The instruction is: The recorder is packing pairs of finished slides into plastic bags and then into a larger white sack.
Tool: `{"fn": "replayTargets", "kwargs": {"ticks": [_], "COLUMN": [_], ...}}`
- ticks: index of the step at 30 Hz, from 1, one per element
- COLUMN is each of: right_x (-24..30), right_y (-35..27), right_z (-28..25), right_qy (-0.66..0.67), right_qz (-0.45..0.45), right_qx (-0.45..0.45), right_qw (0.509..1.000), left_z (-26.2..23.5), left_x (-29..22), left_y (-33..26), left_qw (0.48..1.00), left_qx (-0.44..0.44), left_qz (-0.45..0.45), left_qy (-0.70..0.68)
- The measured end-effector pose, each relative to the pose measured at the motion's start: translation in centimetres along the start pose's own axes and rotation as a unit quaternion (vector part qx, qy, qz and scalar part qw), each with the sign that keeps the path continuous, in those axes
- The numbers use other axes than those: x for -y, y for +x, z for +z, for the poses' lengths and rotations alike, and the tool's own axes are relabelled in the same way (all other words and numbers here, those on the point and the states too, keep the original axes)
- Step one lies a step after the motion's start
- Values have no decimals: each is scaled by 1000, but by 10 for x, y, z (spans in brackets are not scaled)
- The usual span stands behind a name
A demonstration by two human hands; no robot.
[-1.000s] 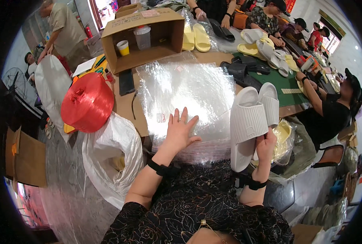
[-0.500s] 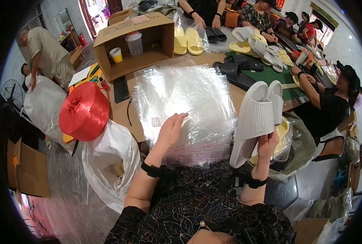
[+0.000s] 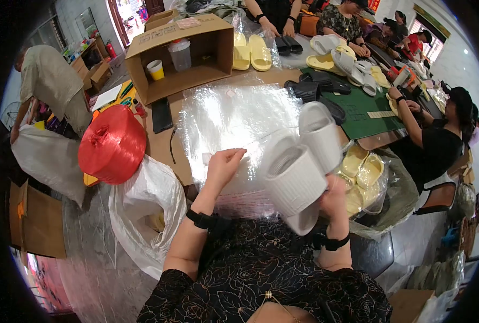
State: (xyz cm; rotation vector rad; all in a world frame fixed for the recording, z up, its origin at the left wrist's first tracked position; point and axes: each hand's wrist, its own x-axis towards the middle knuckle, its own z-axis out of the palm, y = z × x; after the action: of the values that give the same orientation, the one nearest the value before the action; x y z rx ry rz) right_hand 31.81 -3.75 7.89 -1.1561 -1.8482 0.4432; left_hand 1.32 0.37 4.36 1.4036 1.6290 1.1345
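Note:
My right hand [image 3: 332, 200] grips a pair of white ribbed slippers [image 3: 303, 166] held together, heels down, toes tilted up and to the right. My left hand [image 3: 224, 164] pinches the near edge of a clear plastic bag [image 3: 234, 116] from a shiny stack lying on the brown table [image 3: 164, 148]. The bag's edge lifts toward the slippers. Both wrists wear black bands.
A big red twine spool [image 3: 112, 142] and a white sack [image 3: 148, 210] sit at my left. An open cardboard box [image 3: 183, 51] stands at the back. Yellow slippers [image 3: 360, 175] fill a bag on my right. Several people work around the table.
My right hand has tipped the white slippers from upright toward the bags. My left hand went from flat on the stack to pinching a bag's edge.

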Motion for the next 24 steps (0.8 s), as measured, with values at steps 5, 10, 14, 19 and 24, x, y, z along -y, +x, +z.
{"fn": "replayTargets", "kwargs": {"ticks": [5, 10, 14, 19, 24], "right_x": [24, 10, 11, 21, 33], "right_y": [1, 6, 12, 11, 20], "right_z": [31, 38, 38, 51, 67], "right_qy": [1, -88, -150, -137, -121], "right_qz": [-69, -32, 13, 4, -13], "right_qx": [216, 237, 220, 205, 199], "right_qw": [974, 967, 964, 969, 972], "left_z": [-15, -26, -25, -10, -13], "left_x": [3, 6, -36, -40, -52], "left_y": [21, 27, 0, -20, -29], "left_qw": [998, 993, 977, 866, 881], "left_qx": [68, 118, 137, 56, 120], "left_qz": [-11, 12, 74, 392, 391], "left_qy": [15, 8, 148, 305, 238]}}
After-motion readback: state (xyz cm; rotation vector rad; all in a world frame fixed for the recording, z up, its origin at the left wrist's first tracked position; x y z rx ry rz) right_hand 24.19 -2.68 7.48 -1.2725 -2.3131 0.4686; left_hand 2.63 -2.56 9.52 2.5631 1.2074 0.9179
